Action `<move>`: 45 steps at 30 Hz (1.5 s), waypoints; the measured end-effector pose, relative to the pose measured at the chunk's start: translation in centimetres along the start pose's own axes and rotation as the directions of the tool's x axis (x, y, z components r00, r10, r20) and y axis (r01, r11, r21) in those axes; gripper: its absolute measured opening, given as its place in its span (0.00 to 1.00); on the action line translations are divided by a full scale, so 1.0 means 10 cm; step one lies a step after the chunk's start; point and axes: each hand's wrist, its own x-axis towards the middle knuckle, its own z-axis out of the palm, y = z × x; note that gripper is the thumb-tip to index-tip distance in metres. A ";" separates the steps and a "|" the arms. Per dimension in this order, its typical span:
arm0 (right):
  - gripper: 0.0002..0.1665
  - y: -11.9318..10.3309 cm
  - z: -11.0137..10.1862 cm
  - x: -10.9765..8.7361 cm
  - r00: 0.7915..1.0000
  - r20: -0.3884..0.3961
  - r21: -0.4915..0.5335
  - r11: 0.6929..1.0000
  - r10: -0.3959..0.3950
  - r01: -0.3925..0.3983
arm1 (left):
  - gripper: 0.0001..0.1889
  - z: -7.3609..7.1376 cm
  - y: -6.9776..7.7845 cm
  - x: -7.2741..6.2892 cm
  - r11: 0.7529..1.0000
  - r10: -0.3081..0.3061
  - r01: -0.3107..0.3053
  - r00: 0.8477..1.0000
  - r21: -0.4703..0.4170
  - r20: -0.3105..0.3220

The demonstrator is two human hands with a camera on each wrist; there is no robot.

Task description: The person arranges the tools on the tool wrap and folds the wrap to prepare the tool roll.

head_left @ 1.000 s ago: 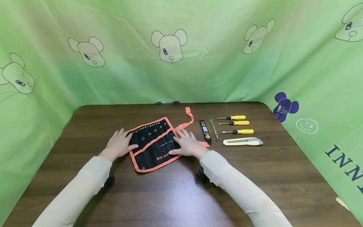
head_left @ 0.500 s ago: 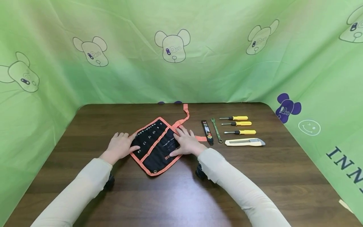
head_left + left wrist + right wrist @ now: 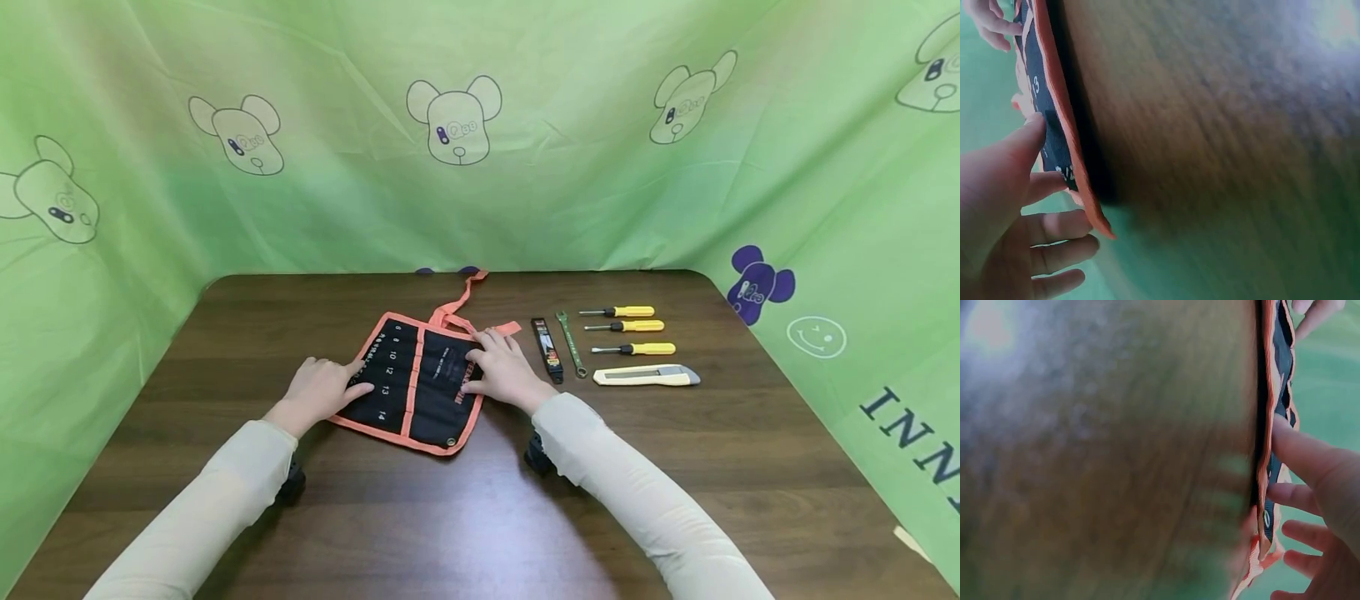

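A black fabric tool pouch [image 3: 437, 392] with orange trim lies spread on the table, its printed numbers running down the left part. My left hand [image 3: 318, 390] touches the pouch's left edge with thumb and index finger on the fabric; in the left wrist view the other fingers of this hand [image 3: 1029, 212] spread loosely beyond the trim. Across from it, my right hand [image 3: 507, 371] rests on the right edge, its fingers loosely extended; the right wrist view shows thumb and fingertips of that hand [image 3: 1329, 487] against the fabric. An orange strap [image 3: 457, 304] trails off the far side.
Right of the pouch lie a black narrow packet [image 3: 547, 350], a green wrench [image 3: 572, 344], three yellow-handled screwdrivers [image 3: 633, 326] and a white utility knife [image 3: 647, 375]. A green printed cloth [image 3: 457, 208] hangs behind the wooden table [image 3: 420, 533].
The pouch has turned counterclockwise between my hands, and its straps have swung to the far side. Both hands remain at its edges, shifted only slightly.
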 end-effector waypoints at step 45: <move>0.51 0.24 -0.07 -0.20 0.967 0.225 0.209 0.975 -0.119 0.072 | 0.53 0.15 0.04 -0.07 0.974 0.078 -0.041 0.984 -0.224 0.162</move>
